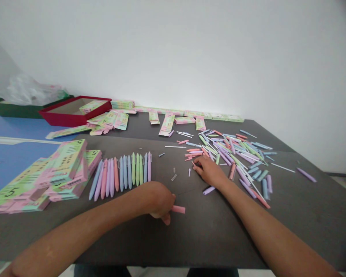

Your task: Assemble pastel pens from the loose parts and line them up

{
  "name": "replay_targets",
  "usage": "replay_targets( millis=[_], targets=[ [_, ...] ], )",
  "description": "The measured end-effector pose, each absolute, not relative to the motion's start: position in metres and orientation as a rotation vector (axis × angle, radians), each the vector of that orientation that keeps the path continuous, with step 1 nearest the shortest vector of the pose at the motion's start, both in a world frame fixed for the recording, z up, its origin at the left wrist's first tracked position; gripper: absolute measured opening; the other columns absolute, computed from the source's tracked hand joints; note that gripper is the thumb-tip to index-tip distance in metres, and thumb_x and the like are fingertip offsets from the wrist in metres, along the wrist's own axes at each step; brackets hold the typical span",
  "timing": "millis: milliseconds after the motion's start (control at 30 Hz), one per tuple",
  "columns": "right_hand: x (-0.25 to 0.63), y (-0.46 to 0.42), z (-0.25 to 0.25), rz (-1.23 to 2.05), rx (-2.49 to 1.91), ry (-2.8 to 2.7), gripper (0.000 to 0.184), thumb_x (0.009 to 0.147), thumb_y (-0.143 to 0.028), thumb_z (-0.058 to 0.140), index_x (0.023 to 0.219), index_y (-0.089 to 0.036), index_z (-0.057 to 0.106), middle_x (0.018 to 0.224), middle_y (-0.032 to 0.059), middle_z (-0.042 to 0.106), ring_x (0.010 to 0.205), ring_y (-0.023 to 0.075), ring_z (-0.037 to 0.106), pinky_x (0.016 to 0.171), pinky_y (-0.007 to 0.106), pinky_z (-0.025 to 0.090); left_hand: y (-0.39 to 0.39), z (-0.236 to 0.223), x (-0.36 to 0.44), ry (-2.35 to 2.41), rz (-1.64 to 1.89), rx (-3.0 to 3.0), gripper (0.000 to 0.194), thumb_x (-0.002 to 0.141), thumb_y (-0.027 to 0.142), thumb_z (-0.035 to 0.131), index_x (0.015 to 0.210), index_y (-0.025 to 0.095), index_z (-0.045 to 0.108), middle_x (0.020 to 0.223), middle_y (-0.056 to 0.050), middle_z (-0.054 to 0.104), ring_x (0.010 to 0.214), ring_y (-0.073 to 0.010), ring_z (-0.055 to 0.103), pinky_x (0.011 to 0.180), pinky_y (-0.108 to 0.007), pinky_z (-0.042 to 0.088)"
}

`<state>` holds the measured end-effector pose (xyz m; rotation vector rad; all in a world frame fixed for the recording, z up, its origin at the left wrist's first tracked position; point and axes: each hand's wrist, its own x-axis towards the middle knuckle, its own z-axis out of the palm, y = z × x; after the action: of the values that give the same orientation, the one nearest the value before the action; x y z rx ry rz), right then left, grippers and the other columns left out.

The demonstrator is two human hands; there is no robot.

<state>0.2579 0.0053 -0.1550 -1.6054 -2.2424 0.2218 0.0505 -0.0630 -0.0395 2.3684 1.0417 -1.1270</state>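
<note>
My left hand (163,202) is closed around a pink pen barrel (178,209), whose end sticks out to the right. At the near left edge of the heap of loose pen parts (227,148), my right hand (209,169) has its fingers curled together at the table. A small pinkish piece shows at those fingertips, too small to name for sure. A row of assembled pens (121,173) in blue, purple, pink and green lies left of my left hand. Between the hands are a small purple piece (189,172) and clear short tubes (173,177).
Stacked pastel boxes (66,165) stand at the left. Behind them are a red tray (75,117), a green tray (17,109) with a plastic bag (31,90), and flat cartons (112,120). More boxes (196,114) line the wall. A lone purple barrel (306,175) lies far right.
</note>
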Motion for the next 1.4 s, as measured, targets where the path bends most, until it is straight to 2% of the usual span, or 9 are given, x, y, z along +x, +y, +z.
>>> replay_targets(
  millis=[100,300,433,833,1167,1400],
  targets=[
    [0.252,0.004,-0.155,0.162,-1.575,-2.242,0.004,0.084,-0.019,0.05,0.084,-0.018,0.054,0.093,0.0072,0.055,0.09,0.0181,0.051,0.08,0.029,0.038,-0.063,-0.04,0.05,1.056,-1.095,2.368,0.071,0.075,0.041,0.065,0.137,0.016,0.04,0.117,-0.02,0.062,0.1,-0.0385,0.06,0.077,-0.045,0.048],
    [0.253,0.002,-0.151,0.125,-1.588,-2.251,0.005,0.083,-0.018,0.047,0.081,-0.018,0.051,0.087,0.0068,0.057,0.081,0.0174,0.051,0.071,0.028,0.037,-0.063,-0.039,0.049,1.04,-1.072,2.372,0.069,0.074,0.04,0.065,0.135,0.016,0.044,0.115,-0.021,0.063,0.098,-0.0394,0.06,0.075,-0.046,0.049],
    [0.254,-0.001,-0.146,0.156,-1.622,-2.23,0.006,0.084,-0.018,0.045,0.083,-0.019,0.05,0.08,0.0049,0.058,0.073,0.0164,0.051,0.064,0.027,0.035,-0.063,-0.039,0.049,1.059,-1.063,2.374,0.068,0.074,0.04,0.066,0.135,0.018,0.044,0.116,-0.02,0.063,0.099,-0.0377,0.06,0.075,-0.043,0.048],
    [0.25,-0.013,-0.14,0.221,-1.517,-2.219,0.006,0.08,-0.014,0.045,0.078,-0.02,0.044,0.076,0.0027,0.053,0.068,0.0147,0.047,0.061,0.026,0.033,-0.062,-0.042,0.049,1.058,-1.08,2.359,0.071,0.074,0.04,0.065,0.136,0.016,0.042,0.114,-0.022,0.063,0.097,-0.0394,0.06,0.073,-0.045,0.048],
    [0.25,-0.015,-0.135,0.243,-1.478,-2.21,0.006,0.079,-0.015,0.044,0.077,-0.02,0.043,0.074,0.0021,0.052,0.066,0.0149,0.047,0.06,0.026,0.034,-0.059,-0.039,0.048,1.045,-1.105,2.376,0.067,0.077,0.041,0.062,0.136,0.018,0.042,0.115,-0.019,0.063,0.1,-0.0365,0.06,0.076,-0.042,0.048],
    [0.245,-0.049,-0.103,0.248,-1.392,-2.195,0.005,0.082,-0.015,0.046,0.08,-0.02,0.045,0.073,0.0004,0.051,0.063,0.0132,0.046,0.058,0.025,0.032,-0.037,-0.032,0.032,1.111,-1.02,2.457,0.061,0.078,0.044,0.059,0.132,0.017,0.047,0.103,-0.017,0.069,0.09,-0.0322,0.064,0.07,-0.036,0.048]
  ],
)
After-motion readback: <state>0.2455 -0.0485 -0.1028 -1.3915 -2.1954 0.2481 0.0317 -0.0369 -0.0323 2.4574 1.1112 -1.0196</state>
